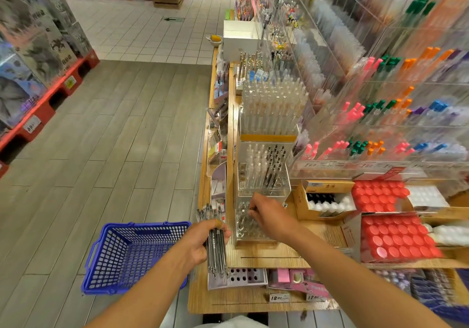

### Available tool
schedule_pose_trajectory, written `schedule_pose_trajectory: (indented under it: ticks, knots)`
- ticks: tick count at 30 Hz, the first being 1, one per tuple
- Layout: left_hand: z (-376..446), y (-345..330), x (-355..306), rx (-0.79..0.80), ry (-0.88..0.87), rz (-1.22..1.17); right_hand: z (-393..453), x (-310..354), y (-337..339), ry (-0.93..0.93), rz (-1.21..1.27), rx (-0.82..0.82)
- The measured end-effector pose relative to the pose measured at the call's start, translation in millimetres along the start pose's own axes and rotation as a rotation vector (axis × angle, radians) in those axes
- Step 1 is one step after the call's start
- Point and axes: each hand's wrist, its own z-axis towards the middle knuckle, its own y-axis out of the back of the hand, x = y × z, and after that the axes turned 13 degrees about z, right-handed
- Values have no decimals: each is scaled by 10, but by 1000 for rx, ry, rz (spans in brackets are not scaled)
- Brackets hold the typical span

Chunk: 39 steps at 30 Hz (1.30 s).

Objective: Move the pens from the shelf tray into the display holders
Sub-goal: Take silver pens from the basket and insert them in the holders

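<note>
A basket (132, 254) sits on the floor left of the shelf (266, 254), which carries the holders (261, 188).

We're losing the right hand (269, 213) fingertips against the clear holder (250, 228), so whatever they're pinching is too small to tell. The pen bundle (215, 241) is getting its middle covered by the left hand (203, 241). Motion blur is smearing the right-side racks (396, 86), and price tags (279, 297) aren't reading.

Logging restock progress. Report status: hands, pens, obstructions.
Left hand grips pen bundle. Right hand pinches one pen at clear holder. Nothing blocking the holder.
</note>
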Motion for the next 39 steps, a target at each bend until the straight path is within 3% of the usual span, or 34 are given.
schedule_pose_trajectory:
  ticks: [16, 19, 22, 25, 36, 39]
  knots:
    - [-84, -97, -39, 48, -28, 55, 32, 7, -238, 66, -402, -35]
    - [-111, -134, -47, 62, -37, 79, 11, 110, -191, -10, -91, -94]
    - [-138, -179, -56, 65, -56, 106, 36, 285, -126, -212, 444, 14]
    - [-164, -214, -65, 91, -71, 120, 45, 365, -125, -305, 670, 83]
    - [-217, -218, -90, 54, -78, 63, 65, 388, 39, -451, 922, -1]
    - [-184, -182, -79, -17, -61, 56, 71, 360, 151, -388, 821, -106]
